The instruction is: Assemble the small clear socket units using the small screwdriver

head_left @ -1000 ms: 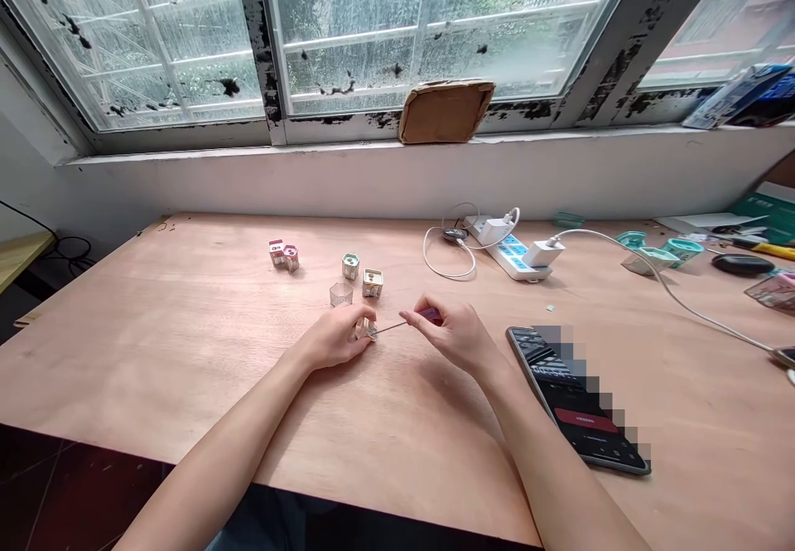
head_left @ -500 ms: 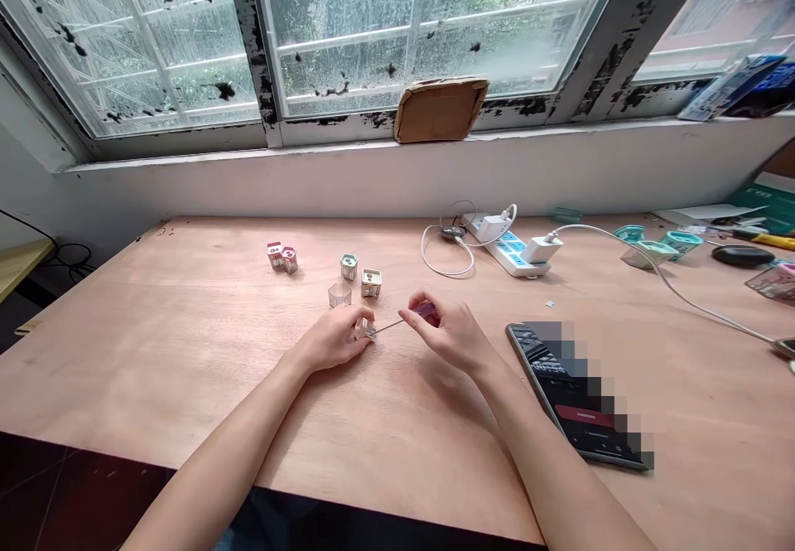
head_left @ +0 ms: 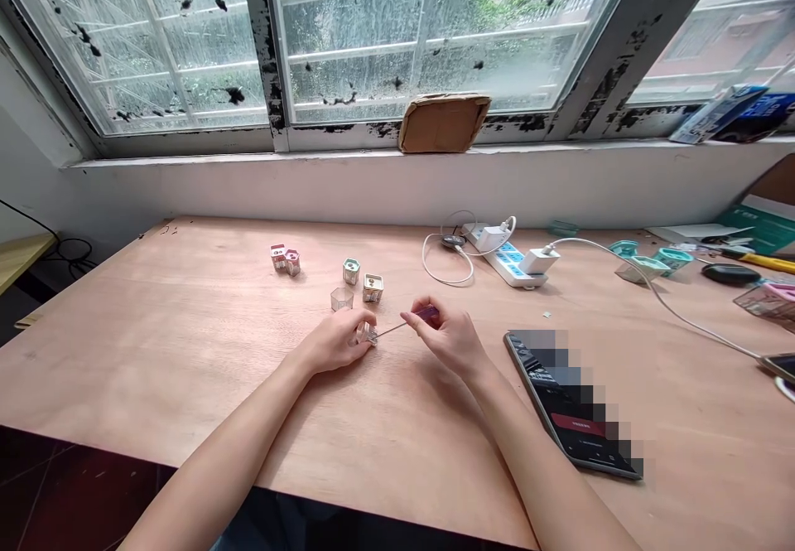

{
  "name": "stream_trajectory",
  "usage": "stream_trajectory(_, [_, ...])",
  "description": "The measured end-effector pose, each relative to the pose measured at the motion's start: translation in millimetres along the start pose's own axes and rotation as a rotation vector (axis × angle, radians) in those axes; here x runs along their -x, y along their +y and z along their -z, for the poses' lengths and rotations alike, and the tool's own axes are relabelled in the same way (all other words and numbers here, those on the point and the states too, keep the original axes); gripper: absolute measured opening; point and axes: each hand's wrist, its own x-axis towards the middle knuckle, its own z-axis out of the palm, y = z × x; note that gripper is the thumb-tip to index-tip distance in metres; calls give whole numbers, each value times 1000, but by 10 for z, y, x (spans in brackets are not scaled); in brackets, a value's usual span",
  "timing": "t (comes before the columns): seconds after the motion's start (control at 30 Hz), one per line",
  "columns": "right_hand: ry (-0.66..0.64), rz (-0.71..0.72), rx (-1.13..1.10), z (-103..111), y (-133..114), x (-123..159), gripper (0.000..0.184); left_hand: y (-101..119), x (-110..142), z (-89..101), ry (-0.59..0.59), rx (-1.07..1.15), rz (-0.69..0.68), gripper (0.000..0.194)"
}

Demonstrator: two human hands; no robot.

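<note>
Pinching a purple-handled screwdriver (head_left: 427, 313), the right hand (head_left: 448, 339) angles its shaft leftward to the small clear block (head_left: 366, 334) clasped in the curled left hand (head_left: 337, 340), mid-way along the table (head_left: 186, 352).

On the plywood table (head_left: 186, 352), small boxes (head_left: 373, 288) sit left of the power strip (head_left: 506, 265).
</note>
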Motion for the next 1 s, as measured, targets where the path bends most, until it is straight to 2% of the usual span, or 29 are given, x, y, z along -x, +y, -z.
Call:
stream_trajectory(0.1, [-1,6,-10,-14,2,9,26,-16,6,-7,-7,8,-5,25])
stream_trajectory(0.27, [-100,41,-24,58,-40,-5,14,-31,18,-3,-15,17,9,26])
stream_trajectory(0.37, [-108,2,-15,90,-51,-16,20,-30,17,5,-21,22,12,27])
stream_trajectory(0.5, [-46,-16,57,69,-18,-14,38,-30,14,5,-22,23,24,27])
stream_trajectory(0.57, [-24,-3,71,40,3,-12,41,-26,13,6,-23,20,27,27])
stream_trajectory(0.73, [-15,22,-19,3,-17,-5,28,-10,12,11,-26,19,25,26])
stream_trajectory(0.87, [-83,32,-32,60,-65,-4,17,-14,11,6,-19,19,22,26])
stream_trajectory(1.0, [-109,-7,-30,93,-29,-15,22,-15,12,5,-19,19,10,27])
